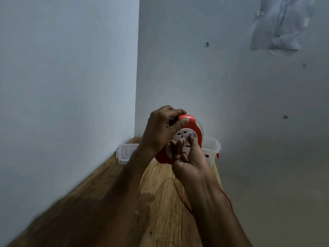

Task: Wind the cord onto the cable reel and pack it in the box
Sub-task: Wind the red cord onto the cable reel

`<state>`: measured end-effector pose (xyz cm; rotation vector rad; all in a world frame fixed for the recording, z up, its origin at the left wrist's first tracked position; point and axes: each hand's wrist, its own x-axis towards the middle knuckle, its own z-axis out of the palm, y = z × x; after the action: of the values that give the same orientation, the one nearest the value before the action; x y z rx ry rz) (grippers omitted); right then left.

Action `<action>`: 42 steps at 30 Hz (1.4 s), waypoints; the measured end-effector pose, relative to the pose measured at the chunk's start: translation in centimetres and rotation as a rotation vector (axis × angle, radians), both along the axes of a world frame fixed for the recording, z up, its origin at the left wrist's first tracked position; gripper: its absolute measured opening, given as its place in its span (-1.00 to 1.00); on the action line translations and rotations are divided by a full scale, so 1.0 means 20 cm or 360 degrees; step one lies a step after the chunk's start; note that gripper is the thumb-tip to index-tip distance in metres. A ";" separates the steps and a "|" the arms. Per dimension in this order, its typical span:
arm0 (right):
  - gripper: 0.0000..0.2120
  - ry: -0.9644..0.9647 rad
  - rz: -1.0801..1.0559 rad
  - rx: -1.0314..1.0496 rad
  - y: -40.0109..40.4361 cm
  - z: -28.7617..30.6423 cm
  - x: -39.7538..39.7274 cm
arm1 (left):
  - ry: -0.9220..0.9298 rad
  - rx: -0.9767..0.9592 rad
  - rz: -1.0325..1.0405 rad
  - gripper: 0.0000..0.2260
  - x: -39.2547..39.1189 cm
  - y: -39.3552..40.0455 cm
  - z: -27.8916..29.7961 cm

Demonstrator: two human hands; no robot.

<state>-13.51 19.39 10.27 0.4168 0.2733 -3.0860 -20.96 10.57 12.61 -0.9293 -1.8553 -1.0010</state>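
Observation:
An orange cable reel (195,127) with a white socket face (185,135) is held upright above the wooden table. My left hand (160,129) grips its top handle from the left. My right hand (188,157) is palm up against the white face, with fingers pressed on the disc. A thin orange cord (228,199) trails down from the reel beside my right forearm. A clear plastic box (212,145) stands behind the reel, partly hidden by it.
A clear lid (125,153) lies flat at the table's far left corner, against the wall. The wooden table (160,193) is narrow, with walls on its left and far sides and its right edge near my right arm.

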 end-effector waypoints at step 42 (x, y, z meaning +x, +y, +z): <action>-0.37 0.0795 -0.1763 0.4064 0.07 -0.11 -0.10 | -0.0116 0.0302 0.0042 -0.68 -0.03 -0.15 0.06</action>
<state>-15.42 20.88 8.05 0.2657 -2.0279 0.2464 -21.53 7.54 13.79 -0.7623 -1.7907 -1.1855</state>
